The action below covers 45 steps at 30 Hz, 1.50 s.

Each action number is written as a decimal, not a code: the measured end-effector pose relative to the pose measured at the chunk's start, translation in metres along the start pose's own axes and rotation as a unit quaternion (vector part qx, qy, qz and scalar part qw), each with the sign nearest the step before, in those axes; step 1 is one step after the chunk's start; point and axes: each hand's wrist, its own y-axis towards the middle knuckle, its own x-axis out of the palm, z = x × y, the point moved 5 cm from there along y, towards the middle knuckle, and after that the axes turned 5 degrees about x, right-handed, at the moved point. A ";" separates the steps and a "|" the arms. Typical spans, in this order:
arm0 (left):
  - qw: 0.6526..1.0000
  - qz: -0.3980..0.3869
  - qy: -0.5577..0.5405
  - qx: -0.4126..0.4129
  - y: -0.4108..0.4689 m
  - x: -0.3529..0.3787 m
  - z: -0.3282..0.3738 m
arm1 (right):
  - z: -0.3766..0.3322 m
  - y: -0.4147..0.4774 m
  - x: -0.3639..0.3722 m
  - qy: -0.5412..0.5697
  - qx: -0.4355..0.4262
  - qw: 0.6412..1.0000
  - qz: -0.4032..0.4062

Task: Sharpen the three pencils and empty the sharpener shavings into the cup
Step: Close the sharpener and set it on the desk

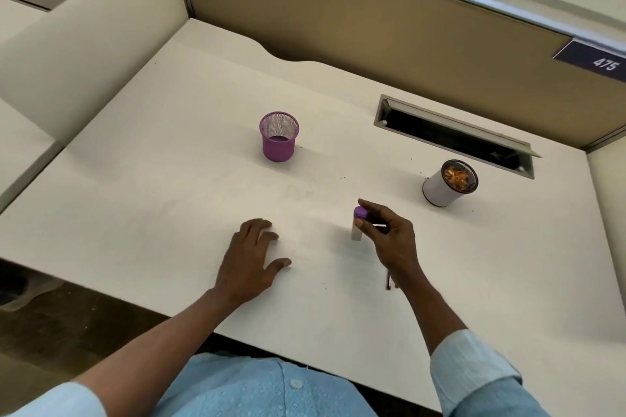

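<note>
Pencils (388,280) mostly hidden under right wrist.

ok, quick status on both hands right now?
Left hand: open, flat on the desk, holding nothing.
Right hand: closed on the sharpener, which has a purple cap, fingertip grip.

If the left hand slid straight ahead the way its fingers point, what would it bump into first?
Probably nothing soon: the left hand points up the bare desk, passing right of the purple mesh cup, though depth is unclear.
</note>
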 end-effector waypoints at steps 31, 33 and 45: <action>0.992 -0.049 0.115 0.013 0.001 0.011 -0.018 | -0.013 0.197 0.022 -0.331 -0.116 0.937 -0.004; 0.992 -0.048 0.115 0.015 0.001 0.011 -0.018 | -0.012 0.201 0.027 -0.335 -0.110 0.936 -0.010; 0.992 -0.051 0.115 0.017 0.002 0.011 -0.017 | -0.005 0.217 0.046 -0.378 -0.088 0.921 -0.037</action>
